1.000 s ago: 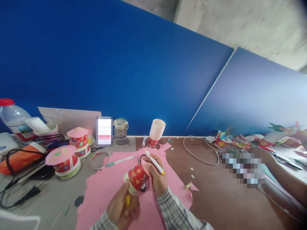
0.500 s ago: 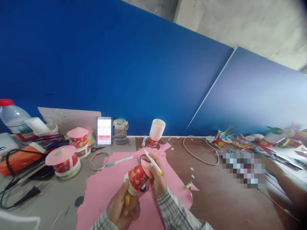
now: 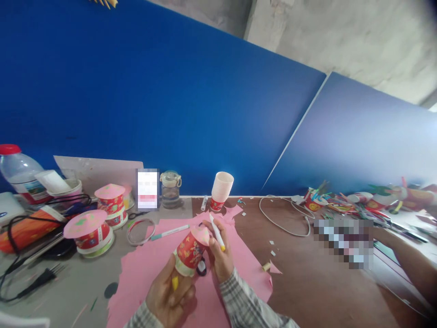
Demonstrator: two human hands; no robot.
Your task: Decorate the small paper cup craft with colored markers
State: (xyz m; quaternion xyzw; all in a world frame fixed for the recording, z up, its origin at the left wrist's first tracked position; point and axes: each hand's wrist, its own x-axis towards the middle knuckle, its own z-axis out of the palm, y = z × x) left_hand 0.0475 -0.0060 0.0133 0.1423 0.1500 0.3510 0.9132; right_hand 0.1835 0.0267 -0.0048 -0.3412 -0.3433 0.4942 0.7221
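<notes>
My left hand (image 3: 163,291) is closed around the pale lower end of a red patterned paper cup (image 3: 190,249), which it holds tilted. A yellow marker cap (image 3: 175,283) pokes out between the same hand's fingers. On the cup's upper end sits a pink paper disc (image 3: 200,234). My right hand (image 3: 223,263) grips a white marker (image 3: 217,231) with a yellow end, its fingers at the edge of the disc. Beneath both hands lies a large torn-edged sheet of pink paper (image 3: 239,273). Scissors (image 3: 201,268) rest on it, mostly hidden by the cup.
Two pink-topped cups (image 3: 89,239) (image 3: 111,205) stand left, near a black cable plug (image 3: 44,279). Behind are a lidded water bottle (image 3: 170,191) and stacked paper cups (image 3: 222,187). A teal-and-white marker (image 3: 170,232) lies on the paper. Another person's arm (image 3: 403,255) reaches in from the right.
The cup has tipped more upright, showing more of the pink disc's top. My right hand and the marker have shifted slightly with it. The camera view has moved a little.
</notes>
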